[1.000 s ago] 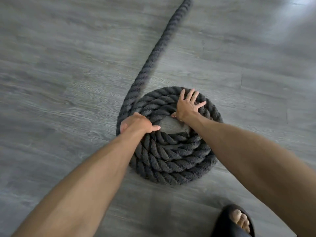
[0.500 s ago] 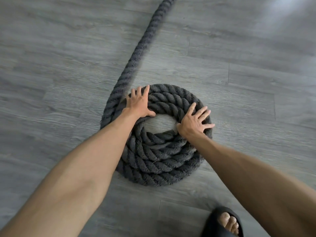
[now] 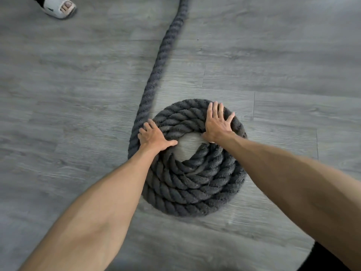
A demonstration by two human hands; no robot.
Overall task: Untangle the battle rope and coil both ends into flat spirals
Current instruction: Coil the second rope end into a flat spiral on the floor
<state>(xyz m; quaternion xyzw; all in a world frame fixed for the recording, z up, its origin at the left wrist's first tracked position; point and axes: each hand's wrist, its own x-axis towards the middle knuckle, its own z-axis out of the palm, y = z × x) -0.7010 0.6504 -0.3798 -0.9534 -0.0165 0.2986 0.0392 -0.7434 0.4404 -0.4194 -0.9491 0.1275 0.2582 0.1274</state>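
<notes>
Both hands press flat on the coil. Left hand (image 3: 154, 136), fingers loosely curled, sits where the straight run of the battle rope (image 3: 164, 61) feeds in from beyond it; the right hand (image 3: 217, 124), fingers spread wide, lies palm-down on the far turns. Between and below them lies the spiral (image 3: 195, 184) on the grey floor (image 3: 68, 114). Thick, twisted and probably heavy, it should bend stiffly; pushing the outer turn looks better than lifting.
</notes>
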